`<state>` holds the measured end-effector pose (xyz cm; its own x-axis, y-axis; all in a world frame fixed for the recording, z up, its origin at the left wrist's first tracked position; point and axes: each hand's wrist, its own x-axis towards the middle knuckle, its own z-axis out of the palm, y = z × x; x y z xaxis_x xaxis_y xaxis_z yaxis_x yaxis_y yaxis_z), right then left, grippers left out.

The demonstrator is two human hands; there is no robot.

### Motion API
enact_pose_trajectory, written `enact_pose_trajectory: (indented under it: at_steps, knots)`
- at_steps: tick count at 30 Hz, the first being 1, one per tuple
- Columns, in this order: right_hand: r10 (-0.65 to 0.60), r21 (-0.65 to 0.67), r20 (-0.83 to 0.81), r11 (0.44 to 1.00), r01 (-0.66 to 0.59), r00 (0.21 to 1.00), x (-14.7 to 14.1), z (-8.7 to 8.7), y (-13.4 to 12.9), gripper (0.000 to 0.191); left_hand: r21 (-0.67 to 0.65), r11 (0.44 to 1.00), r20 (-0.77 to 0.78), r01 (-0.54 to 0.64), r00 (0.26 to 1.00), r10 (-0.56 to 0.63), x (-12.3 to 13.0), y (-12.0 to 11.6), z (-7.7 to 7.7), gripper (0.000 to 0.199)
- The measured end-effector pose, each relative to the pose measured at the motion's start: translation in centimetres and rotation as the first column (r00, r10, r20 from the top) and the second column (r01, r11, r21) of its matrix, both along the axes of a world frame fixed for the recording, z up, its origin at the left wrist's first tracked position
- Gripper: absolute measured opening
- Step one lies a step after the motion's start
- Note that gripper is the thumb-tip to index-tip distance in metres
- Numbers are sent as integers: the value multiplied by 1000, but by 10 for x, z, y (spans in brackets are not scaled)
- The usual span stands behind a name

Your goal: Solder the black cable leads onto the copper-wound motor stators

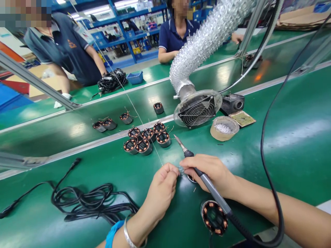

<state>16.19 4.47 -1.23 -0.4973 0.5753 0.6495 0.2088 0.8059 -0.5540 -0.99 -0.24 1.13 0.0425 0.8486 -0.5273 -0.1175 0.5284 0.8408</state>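
My left hand [162, 189] is closed in a pinch on a thin solder wire [157, 151] that runs down to it from the upper left. My right hand [214, 172] grips a soldering iron [210, 187] like a pen, its tip pointing up and left. Between the fingertips of both hands is a small clear piece [181, 169], too blurred to name; which hand holds it I cannot tell. Under my right fingers a stator [191, 178] is mostly hidden. Nearer to me lies another copper-wound stator [204, 210], partly behind the iron's handle.
Several stators [144, 147] are grouped ahead, others on the conveyor strip [64, 132]. A fume extractor [198, 112] hangs beside a tub of silvery bits [224, 132] and a sponge tray [243, 119]. Coiled black cables [85, 203] lie left; the iron's cord [263, 137] loops right. Two people stand opposite.
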Motion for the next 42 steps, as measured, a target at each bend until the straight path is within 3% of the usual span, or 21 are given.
enact_pose_trajectory:
  at_steps: [5, 8, 13, 20, 29, 39, 42]
  knots:
    - [-16, -125, -6, 992, 15, 1000, 19, 27, -16, 34, 101, 995, -75, 11, 997, -4, -1, -3, -6, 32]
    - [-88, -191, -55, 979, 76, 995, 29, 38, -29, 37, 129, 991, -124, 20, 992, -3, -1, -5, -9, 30]
    - [-179, -254, -182, 958, 129, 967, 34, 33, -34, 26, 130, 991, -151, 9, 988, 11, -1, -6, -11, 26]
    - [-178, -263, -170, 956, 129, 969, 30, 32, -30, 20, 124, 992, -137, -3, 990, 21, 0, -7, -10, 26]
    - [-157, -248, -211, 963, 103, 965, 26, 29, -36, 25, 148, 989, -150, 19, 989, 3, -1, -8, -11, 28]
    - [-118, -40, -126, 993, 114, 985, 21, 37, -43, 28, 156, 986, -174, 55, 984, -27, -1, -9, -12, 28]
    - [-108, -29, -147, 994, 105, 983, 23, 36, -43, 29, 154, 986, -194, 65, 980, -34, -1, -8, -12, 27]
